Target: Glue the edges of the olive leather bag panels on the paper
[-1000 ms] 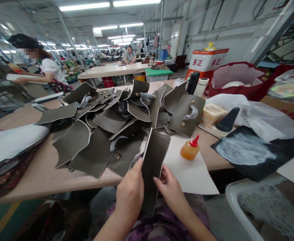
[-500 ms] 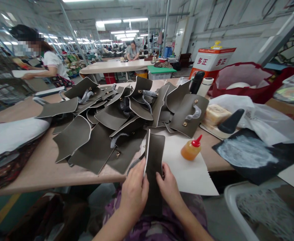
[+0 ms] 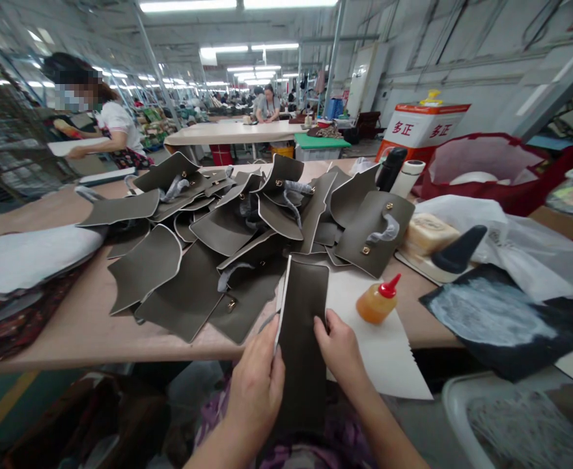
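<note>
Between my hands, over my lap at the table's front edge, is a dark olive-grey leather bag panel (image 3: 303,312) with pale edges. My left hand (image 3: 257,374) grips its left edge, where a second layer and a bit of strap show behind. On the right edge, my right hand (image 3: 340,342) pinches the panel with thumb on the face and fingers behind. Past it lies a heap of similar bag panels (image 3: 179,286), several with wrapped handles and gold-coloured fittings. A glue bottle (image 3: 377,301) with amber liquid and a red nozzle stands on white paper (image 3: 398,355) near my right hand.
To the right are a yellowish block (image 3: 430,233), a black-handled tool (image 3: 460,249), a dark sheet smeared white (image 3: 491,312) and a red bag (image 3: 482,163). A pale tub (image 3: 455,404) sits below. At the left lies a cloth pile (image 3: 27,267); a co-worker (image 3: 111,127) stands beyond.
The panel has turned so more of its broad face shows. My right hand has moved slightly right, still gripping its edge. The whole view has shifted a little.
</note>
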Motion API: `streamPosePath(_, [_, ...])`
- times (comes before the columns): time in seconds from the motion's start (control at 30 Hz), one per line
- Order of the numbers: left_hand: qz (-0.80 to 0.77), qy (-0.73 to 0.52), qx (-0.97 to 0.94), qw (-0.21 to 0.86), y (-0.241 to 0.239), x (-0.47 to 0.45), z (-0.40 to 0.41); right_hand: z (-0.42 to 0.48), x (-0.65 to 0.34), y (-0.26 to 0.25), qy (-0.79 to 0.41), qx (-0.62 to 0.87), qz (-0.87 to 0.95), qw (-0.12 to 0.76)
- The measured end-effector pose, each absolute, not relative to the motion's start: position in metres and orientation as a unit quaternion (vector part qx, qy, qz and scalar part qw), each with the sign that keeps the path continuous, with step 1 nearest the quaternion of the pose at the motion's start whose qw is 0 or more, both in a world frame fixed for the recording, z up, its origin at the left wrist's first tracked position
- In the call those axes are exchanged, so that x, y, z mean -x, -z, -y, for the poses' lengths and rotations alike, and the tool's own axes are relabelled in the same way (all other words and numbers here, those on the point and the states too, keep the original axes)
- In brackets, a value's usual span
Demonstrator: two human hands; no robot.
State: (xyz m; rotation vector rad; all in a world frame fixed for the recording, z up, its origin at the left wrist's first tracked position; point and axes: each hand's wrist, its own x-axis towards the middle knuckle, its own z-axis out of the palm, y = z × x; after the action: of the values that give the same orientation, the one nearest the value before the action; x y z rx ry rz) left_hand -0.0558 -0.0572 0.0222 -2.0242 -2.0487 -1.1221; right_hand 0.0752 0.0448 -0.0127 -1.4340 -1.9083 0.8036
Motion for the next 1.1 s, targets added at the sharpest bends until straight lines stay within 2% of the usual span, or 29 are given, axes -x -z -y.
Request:
streamPosePath(0.1, [0.658, 0.354, 0.663, 0.044, -0.02, 0.055, 0.058, -0.046, -0.072, 0.013, -0.237, 0.526, 0.761, 0.297])
streamPosePath(0.3, [0.66, 0.356, 0.661, 0.039, -0.024, 0.059, 0.059, -0.057, -0.073, 0.007, -0.28, 0.529, 0.737, 0.314])
streamPosePath(0.47, [0.655, 0.355, 0.666, 0.044, -0.022, 0.058, 0.059, -0.071, -0.07, 0.0, -0.253, 0.534, 0.732, 0.338])
streamPosePath(0.6, [0.66, 0.36, 0.657, 0.054, -0.021, 0.061, 0.057, -0.073, -0.07, 0.0, -0.321, 0.483, 0.749, 0.322])
streamPosePath(0.73, [0.696, 0.383, 0.607, 0.019, -0.024, 0.071, 0.052, -0.062, -0.075, 0.002, -0.488, 0.413, 0.721, 0.266])
streamPosePath(0.8, [0.712, 0.393, 0.582, 0.012, -0.024, 0.076, 0.049, -0.05, -0.074, 0.005, -0.529, 0.415, 0.703, 0.233])
streamPosePath(1.0, [0.706, 0.375, 0.597, 0.057, -0.021, 0.07, 0.043, -0.021, -0.062, 0.012, -0.385, 0.483, 0.756, 0.216])
streamPosePath(1.1, [0.687, 0.363, 0.623, 0.09, -0.021, 0.067, 0.043, -0.02, -0.061, 0.013, -0.383, 0.477, 0.758, 0.227])
